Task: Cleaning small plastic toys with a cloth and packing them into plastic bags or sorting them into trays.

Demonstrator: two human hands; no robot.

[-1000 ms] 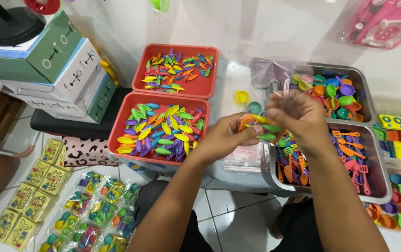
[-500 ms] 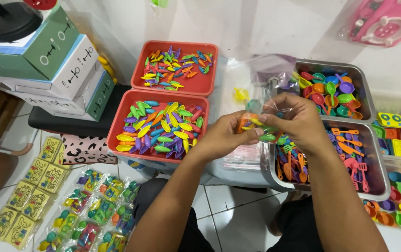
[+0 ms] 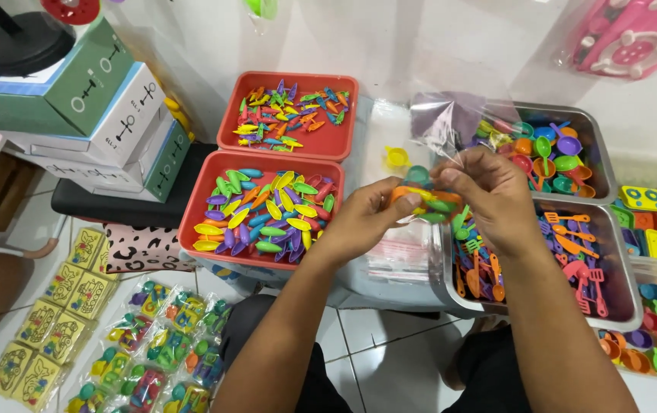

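Hands at frame centre: left hand [image 3: 359,218] and right hand [image 3: 489,195] both pinched shut on a small clear plastic bag [image 3: 451,126] holding a cluster of small toy pieces [image 3: 428,200], orange, green and yellow, just above the left edge of the near metal tray of toy utensils [image 3: 623,283]. Upper right, a second metal tray of toy spoons and cups [image 3: 600,145]; left of centre, two red trays, the nearer with leaf-shaped pieces [image 3: 263,210], the farther with smaller pieces [image 3: 290,111]. Lower left, sealed toy packets [image 3: 156,344] on the tiled floor; upper left, stacked boxes [image 3: 107,115].
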